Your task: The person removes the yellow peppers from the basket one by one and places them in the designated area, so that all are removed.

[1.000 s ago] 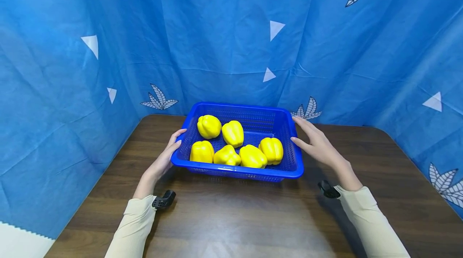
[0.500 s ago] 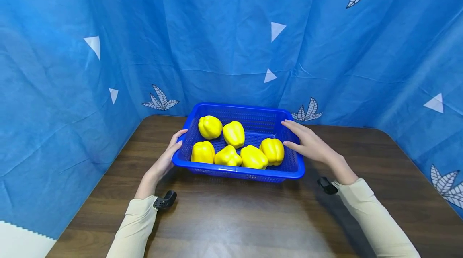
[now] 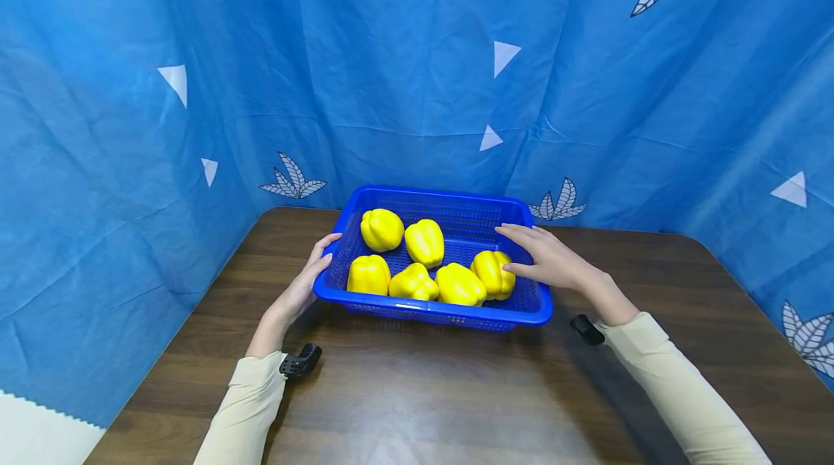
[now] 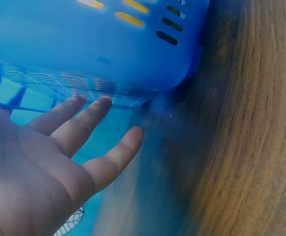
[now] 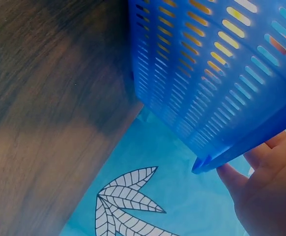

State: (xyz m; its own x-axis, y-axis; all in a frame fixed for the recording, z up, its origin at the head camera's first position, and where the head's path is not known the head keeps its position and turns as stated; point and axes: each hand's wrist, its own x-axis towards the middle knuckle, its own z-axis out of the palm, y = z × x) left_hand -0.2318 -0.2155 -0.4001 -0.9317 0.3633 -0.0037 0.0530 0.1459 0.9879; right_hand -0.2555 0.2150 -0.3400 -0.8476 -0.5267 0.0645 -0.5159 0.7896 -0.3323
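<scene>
A blue plastic basket (image 3: 433, 310) with slotted walls stands on the table with several yellow bell peppers inside. My left hand (image 3: 301, 291) rests at the basket's left rim. In the left wrist view, the left hand's fingers (image 4: 91, 114) are extended, two of them against or close to the outer wall. Over the right rim reaches my right hand (image 3: 550, 258), its fingers spread and holding nothing. Its thumb is in front of the rightmost bell pepper (image 3: 485, 269); I cannot tell whether they touch. In the right wrist view the basket's wall and rim hide the fingertips.
The basket stands near the back of the brown wooden table (image 3: 417, 392). A blue curtain (image 3: 404, 74) with leaf prints hangs behind and at both sides. Dark wrist straps (image 3: 302, 361) sit on the sleeves.
My right hand has moved left from the basket's right rim to above its inside, close to the rightmost bell pepper. The left hand stays at the left rim.
</scene>
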